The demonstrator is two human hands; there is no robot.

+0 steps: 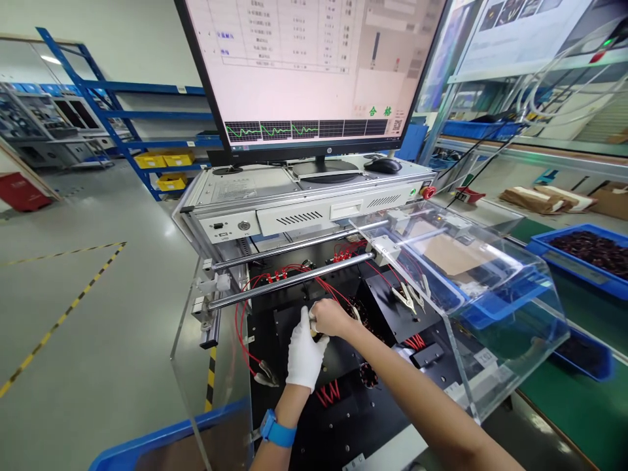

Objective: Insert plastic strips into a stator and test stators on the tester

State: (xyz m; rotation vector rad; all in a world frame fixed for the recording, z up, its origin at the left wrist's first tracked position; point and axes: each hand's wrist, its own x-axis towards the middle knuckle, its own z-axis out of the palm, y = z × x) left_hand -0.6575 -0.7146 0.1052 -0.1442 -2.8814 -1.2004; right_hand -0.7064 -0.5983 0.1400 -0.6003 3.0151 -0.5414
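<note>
My left hand (305,356) wears a white glove and has a blue wrist strap (277,428) below it. My bare right hand (331,318) meets it over the black panel of the test fixture (343,418). Both hands have their fingers closed around something small, mostly hidden, with a yellowish part showing between them. Just right of my right hand are a pale clip (356,315) and some copper-coloured windings. A round wound coil part (368,375) lies below my right wrist. Pairs of alligator clips (265,374) on red wires rest at the left, and more clips (406,299) at the right.
Two metal rails (289,281) cross behind my hands. A clear hinged cover (490,294) stands at the right. Behind are a monitor (324,85), a mouse (383,165) and a red button (428,192). Blue bins (554,239) stand right; another blue bin (161,437) is lower left.
</note>
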